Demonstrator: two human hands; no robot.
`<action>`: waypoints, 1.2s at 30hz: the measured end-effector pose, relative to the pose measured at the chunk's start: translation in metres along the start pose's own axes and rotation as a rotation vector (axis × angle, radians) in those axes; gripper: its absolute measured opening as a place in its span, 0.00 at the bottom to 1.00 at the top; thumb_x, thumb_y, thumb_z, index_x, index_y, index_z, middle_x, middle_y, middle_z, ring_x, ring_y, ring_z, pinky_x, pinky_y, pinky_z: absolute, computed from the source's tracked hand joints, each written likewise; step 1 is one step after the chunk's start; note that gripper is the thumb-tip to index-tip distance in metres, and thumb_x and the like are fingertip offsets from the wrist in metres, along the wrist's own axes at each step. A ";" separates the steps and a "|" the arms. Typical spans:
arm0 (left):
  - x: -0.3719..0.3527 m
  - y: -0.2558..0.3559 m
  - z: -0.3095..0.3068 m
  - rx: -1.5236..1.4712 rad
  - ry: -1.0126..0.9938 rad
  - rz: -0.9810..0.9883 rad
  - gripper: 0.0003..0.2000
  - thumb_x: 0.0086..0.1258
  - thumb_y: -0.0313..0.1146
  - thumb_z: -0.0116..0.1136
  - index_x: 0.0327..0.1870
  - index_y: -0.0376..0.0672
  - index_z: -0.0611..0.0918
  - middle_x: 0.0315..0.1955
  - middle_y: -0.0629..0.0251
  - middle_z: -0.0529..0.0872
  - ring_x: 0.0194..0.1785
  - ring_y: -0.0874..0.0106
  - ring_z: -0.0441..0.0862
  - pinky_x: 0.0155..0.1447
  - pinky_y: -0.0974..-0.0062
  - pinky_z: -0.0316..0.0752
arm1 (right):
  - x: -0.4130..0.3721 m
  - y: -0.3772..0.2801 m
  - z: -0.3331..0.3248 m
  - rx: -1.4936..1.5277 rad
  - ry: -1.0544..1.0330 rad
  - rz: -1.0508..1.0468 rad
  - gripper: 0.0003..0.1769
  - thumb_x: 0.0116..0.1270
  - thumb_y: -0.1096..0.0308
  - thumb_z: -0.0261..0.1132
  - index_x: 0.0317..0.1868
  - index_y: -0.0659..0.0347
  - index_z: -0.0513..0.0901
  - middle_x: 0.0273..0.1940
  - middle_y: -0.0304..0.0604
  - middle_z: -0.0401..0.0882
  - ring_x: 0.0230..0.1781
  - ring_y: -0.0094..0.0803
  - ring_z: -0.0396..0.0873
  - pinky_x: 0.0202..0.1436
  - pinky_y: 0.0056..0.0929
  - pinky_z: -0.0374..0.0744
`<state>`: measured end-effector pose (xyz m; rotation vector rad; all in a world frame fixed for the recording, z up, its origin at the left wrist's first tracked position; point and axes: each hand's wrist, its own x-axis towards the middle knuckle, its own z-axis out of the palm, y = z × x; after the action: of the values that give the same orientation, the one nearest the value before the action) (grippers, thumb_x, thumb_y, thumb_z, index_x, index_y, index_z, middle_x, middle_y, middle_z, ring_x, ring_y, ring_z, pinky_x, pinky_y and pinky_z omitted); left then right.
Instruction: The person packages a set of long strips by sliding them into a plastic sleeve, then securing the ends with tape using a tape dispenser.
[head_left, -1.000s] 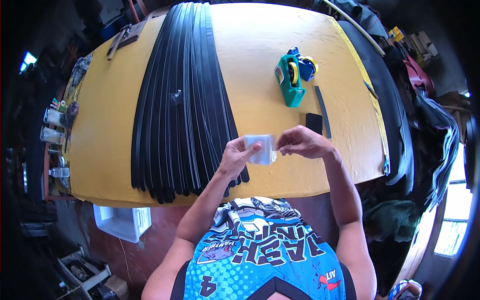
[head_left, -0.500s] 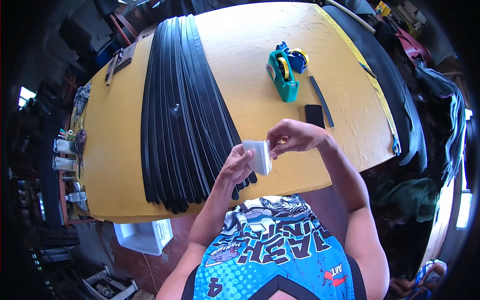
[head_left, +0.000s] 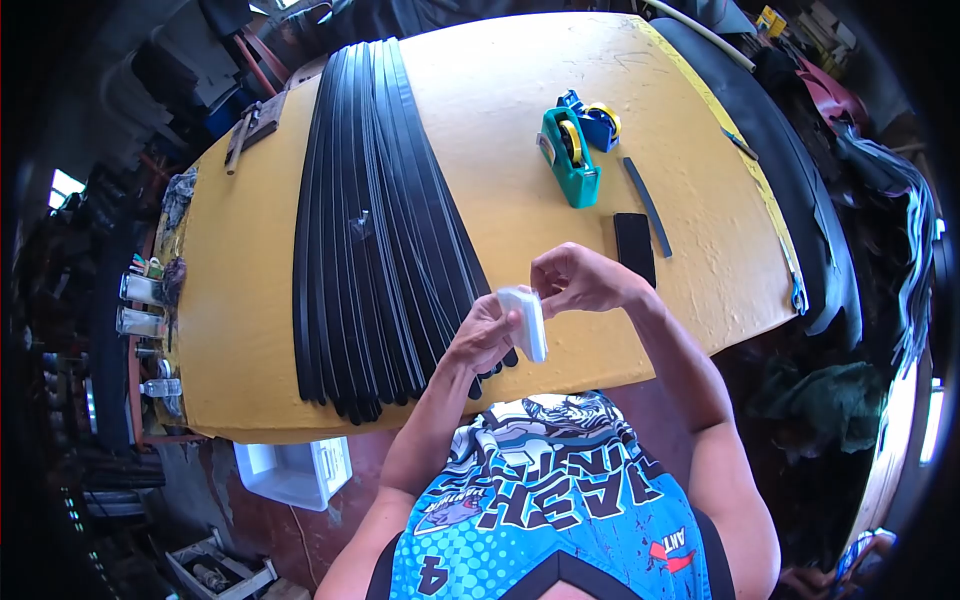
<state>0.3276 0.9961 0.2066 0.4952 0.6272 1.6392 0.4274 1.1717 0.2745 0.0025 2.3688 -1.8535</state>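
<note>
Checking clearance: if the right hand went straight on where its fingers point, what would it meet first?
The pale stack in the left hand; the right hand seems to pinch its top edge.

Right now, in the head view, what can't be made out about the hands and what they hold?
- White packet: seen nearly edge-on, and the left hand covers its face, so its contents are unclear.
- Right hand: the curled fingers hide whether its fingertips pinch the packet.
- Small object on the black strips: too small to identify.
</note>
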 end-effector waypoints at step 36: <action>0.029 -0.086 0.004 0.628 0.474 -0.098 0.27 0.59 0.28 0.66 0.58 0.30 0.68 0.43 0.53 0.83 0.45 0.71 0.82 0.49 0.77 0.78 | -0.082 0.133 0.047 0.670 0.518 0.178 0.19 0.62 0.68 0.66 0.50 0.71 0.77 0.41 0.44 0.81 0.43 0.25 0.78 0.50 0.24 0.76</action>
<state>0.3898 1.0344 0.1531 0.5096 1.5187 1.4524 0.5243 1.1657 0.1439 0.8114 1.7616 -2.6813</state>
